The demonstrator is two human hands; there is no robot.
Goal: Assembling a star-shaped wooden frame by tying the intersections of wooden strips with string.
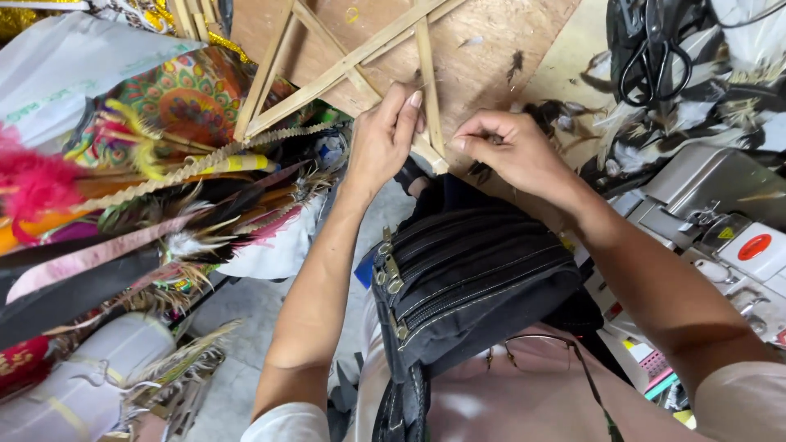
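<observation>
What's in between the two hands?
In the head view, the pale bamboo stick frame runs between the left hand and the right hand; its lower joint sits in the gap.

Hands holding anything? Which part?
Both hold the bamboo stick frame at its near joint: left hand wraps the crossing sticks, right hand pinches beside it; what its fingertips grip cannot be told.

Bare wooden board (491, 57) beyond the bamboo frame (352, 61) leaves open room ahead of both hands. To the left, a heap of coloured feathers (155, 180) crowds in close. To the right, dark feathers (630, 139), scissors (651, 49) and a grey machine (720, 205) block passage. A black zipped bag (467, 278) fills the space below the wrists.
</observation>
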